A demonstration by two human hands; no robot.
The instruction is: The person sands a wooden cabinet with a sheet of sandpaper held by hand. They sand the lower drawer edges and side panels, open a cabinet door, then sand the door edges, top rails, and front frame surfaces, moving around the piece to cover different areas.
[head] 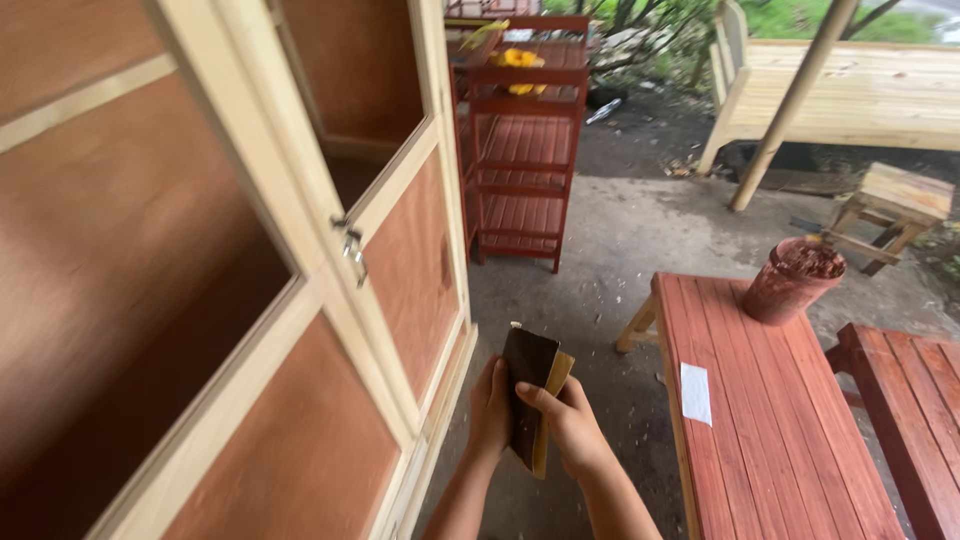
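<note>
A folded sheet of sandpaper, dark on one side and tan on the other, stands upright between both my hands low in the middle of the head view. My left hand cups its left edge. My right hand pinches it from the right, thumb laid across the dark face. Just left of my hands rises a tall wooden cabinet with pale frame strips, reddish-brown panels and a small metal latch.
A red-stained slatted table with a white paper slip and a reddish bucket stands to the right. A red shelf rack is behind the cabinet. A pale wooden bench, a pole and a small stool lie farther back on concrete floor.
</note>
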